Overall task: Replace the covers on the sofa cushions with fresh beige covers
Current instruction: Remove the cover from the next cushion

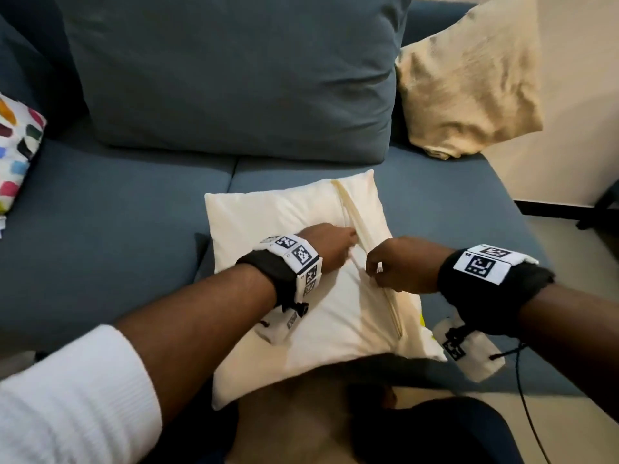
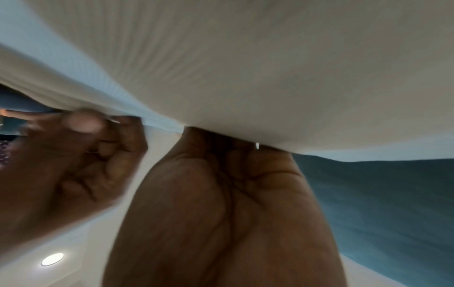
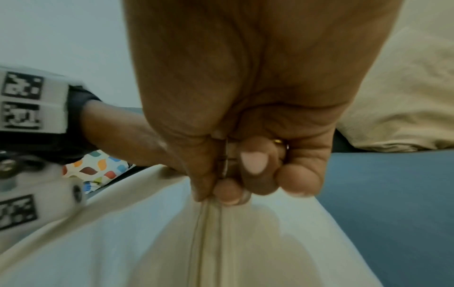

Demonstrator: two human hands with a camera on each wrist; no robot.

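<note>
A cushion in a beige cover [image 1: 284, 212] lies flat on the blue sofa seat [image 1: 100, 212], its zipper [image 1: 348, 209] running diagonally across the top face. My left hand [image 1: 348, 246] holds the cover fabric just left of the zipper; in the left wrist view the fabric [image 2: 245, 68] hides the fingers of that hand [image 2: 233, 147]. My right hand [image 1: 373, 269] sits just right of the zipper. Its thumb and curled fingers [image 3: 221, 186] pinch the zipper pull [image 3: 224, 161] above the closed zipper seam [image 3: 209, 233].
A large blue back cushion [image 1: 234, 72] stands behind. A crumpled beige cushion [image 1: 469, 78] leans at the back right corner. A multicoloured patterned cushion [image 1: 16, 145] lies at the left edge. The sofa ends at the right, with floor and a dark furniture leg [image 1: 599, 209] beyond.
</note>
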